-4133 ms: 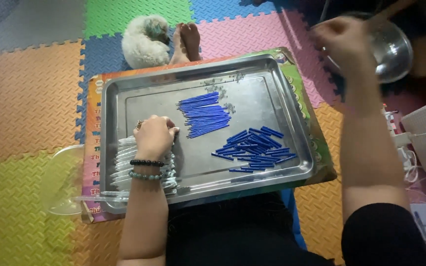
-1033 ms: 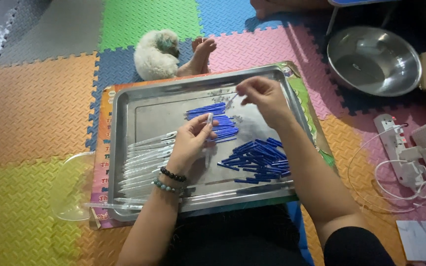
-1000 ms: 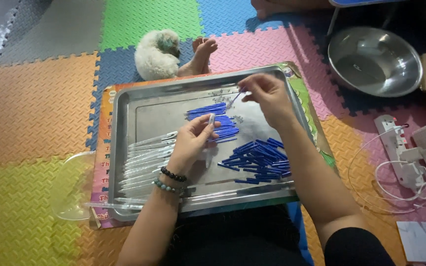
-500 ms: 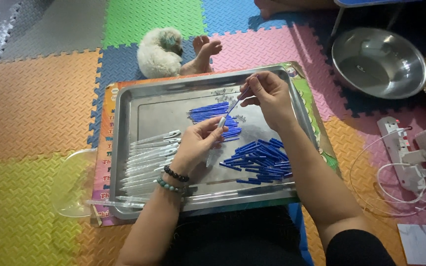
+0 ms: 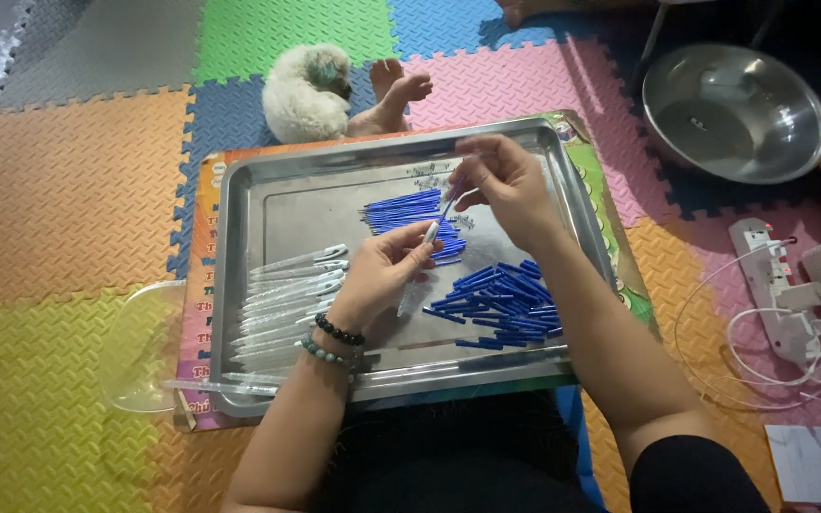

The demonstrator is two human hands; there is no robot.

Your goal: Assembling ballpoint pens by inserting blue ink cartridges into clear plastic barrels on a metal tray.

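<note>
Over a steel tray, my left hand holds a clear pen barrel by its upper end. My right hand pinches a thin blue refill whose lower tip meets the top of that barrel. A row of clear pen barrels lies at the tray's left. One pile of blue pieces lies at the tray's middle, another pile of blue pieces at its right front. Small metal springs lie near the far rim.
The tray rests on a printed board over coloured foam floor mats. A clear plastic container sits at the left. A steel bowl stands at the far right; a power strip with white cables lies to the right. A fluffy white toy and a person's bare foot lie beyond the tray.
Four seconds ago my left hand lay on the clear barrels and my right reached toward the steel bowl. Since then both hands have met over the tray, bringing refill and barrel together.
</note>
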